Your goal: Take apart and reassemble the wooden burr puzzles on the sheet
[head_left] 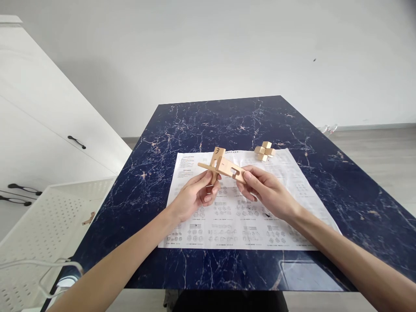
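A pale wall stands behind everything, with a white cabinet at the left. Below it is a dark blue table, veined with white like marble. A white box, its surface dotted with holes, sits beside the table's left edge. On the table lies a white sheet of paper, printed with small drawings and text (too fine to read here).

Over the paper, the left hand grasps the lower end of an upright wooden piece between thumb and fingers. The right hand pinches the right end of a slotted wooden piece, which slants across to meet the upright one. A thin wooden piece pokes out leftward at that meeting point; whether the three are locked together, I cannot tell. All of them are held above the paper's middle, well apart from the wooden block cluster near its far right corner. The upright piece carries a small black mark near its top.
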The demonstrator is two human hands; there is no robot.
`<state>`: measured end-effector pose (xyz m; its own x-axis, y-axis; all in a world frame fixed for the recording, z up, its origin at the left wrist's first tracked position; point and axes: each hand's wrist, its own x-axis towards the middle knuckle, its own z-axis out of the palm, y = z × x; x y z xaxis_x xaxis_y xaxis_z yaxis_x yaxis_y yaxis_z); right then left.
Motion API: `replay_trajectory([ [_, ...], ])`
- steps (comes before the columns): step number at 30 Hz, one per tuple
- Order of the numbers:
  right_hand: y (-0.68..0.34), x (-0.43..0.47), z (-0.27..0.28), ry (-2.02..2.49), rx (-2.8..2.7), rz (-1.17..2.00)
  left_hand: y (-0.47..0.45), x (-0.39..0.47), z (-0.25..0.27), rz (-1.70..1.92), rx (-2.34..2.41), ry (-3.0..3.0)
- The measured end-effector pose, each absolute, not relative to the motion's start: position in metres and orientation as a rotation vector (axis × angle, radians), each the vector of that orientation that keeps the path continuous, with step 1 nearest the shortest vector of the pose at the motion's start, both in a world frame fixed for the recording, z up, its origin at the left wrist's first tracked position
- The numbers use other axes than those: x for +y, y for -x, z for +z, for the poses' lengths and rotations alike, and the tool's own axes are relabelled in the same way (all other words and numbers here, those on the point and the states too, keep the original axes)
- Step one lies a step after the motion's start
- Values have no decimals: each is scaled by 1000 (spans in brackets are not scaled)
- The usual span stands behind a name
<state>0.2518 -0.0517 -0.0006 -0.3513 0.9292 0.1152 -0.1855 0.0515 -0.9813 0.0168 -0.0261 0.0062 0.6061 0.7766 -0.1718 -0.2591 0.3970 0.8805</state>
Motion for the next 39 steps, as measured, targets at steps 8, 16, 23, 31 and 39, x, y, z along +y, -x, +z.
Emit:
replay_trajectory([
  [8, -252, -51, -1, 831, -1503, 1428, -16, -25, 9, 634, 536, -906],
  [16, -252, -51, -4, 951, -1562, 1456, -14, -31, 11, 381, 417, -1078],
  [23, -253, -51, -3, 976, -1551, 1561, -13, -34, 15, 223, 350, -1236],
  [31, -249, -53, -1, 931, -1338, 1603, -16, -34, 15, 230, 346, -1334],
  [39, -255, -42, -11, 870, -904, 1615, -17, -34, 14, 284, 481, -1335],
])
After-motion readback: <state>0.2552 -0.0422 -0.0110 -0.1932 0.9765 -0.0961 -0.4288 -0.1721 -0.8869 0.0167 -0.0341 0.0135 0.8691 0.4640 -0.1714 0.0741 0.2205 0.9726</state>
